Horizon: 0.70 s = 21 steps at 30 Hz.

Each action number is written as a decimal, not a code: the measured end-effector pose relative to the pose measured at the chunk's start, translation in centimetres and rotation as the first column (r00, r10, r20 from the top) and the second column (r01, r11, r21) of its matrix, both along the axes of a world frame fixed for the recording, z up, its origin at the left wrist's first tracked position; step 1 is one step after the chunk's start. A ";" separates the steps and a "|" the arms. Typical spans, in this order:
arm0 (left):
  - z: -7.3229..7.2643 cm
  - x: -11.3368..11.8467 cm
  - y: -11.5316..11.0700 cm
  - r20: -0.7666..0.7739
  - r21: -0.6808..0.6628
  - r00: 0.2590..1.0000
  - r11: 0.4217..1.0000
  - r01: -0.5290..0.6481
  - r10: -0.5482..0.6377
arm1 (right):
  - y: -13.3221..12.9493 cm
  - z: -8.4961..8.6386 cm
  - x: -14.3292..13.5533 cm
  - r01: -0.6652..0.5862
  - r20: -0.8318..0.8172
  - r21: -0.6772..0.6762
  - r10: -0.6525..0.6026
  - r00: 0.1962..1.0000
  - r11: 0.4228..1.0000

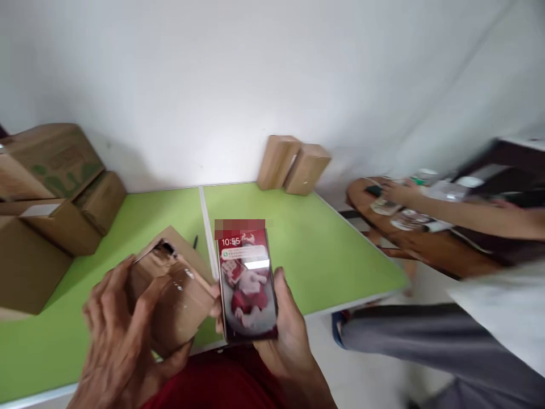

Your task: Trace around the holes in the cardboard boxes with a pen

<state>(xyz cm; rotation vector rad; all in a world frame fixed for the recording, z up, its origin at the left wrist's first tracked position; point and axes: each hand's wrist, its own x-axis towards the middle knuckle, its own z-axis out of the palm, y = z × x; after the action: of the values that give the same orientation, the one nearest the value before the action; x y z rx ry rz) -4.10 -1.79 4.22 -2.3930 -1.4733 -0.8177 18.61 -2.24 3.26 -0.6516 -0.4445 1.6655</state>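
My left hand [123,318] grips a small cardboard box [181,301] over the front edge of the table. Clear tape shines on the box, and a dark torn opening shows near its top corner. In my right hand [287,324] is a smartphone [249,289], held upright with its lit screen facing me. The screen reads 10:55 above a notification and a picture in red and grey. My right fingertips, at the phone's left side, come up against the box's right edge.
Several cardboard boxes [59,165] are stacked at the left of the green table [340,267]. Two narrow boxes [293,165] stand against the wall. A dark pen [195,242] lies behind my box. At the right, a person's arm [460,213] reaches over a cluttered wooden table [451,250].
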 end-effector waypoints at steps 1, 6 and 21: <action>-0.1 -0.3 0.2 0.013 0.003 1.000 1.000 0.000 0.000 | 0.5 -0.6 1.0 0.070 0.076 -0.022 -0.068 0.995 0.997; -0.3 -0.9 0.9 0.015 0.024 1.000 1.000 0.019 -0.019 | 2.2 -5.5 5.4 0.278 0.572 -0.062 -0.195 0.797 0.959; 1.1 -1.9 3.2 0.029 0.048 1.000 0.999 -0.006 0.005 | 4.6 -12.3 8.4 0.278 0.988 0.153 -0.154 -0.018 0.948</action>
<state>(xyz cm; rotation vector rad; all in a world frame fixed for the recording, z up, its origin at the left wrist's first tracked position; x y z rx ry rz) -5.99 1.36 5.29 -2.3506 -1.4533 -0.8804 26.97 2.39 -9.04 -1.9203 -1.2213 0.5660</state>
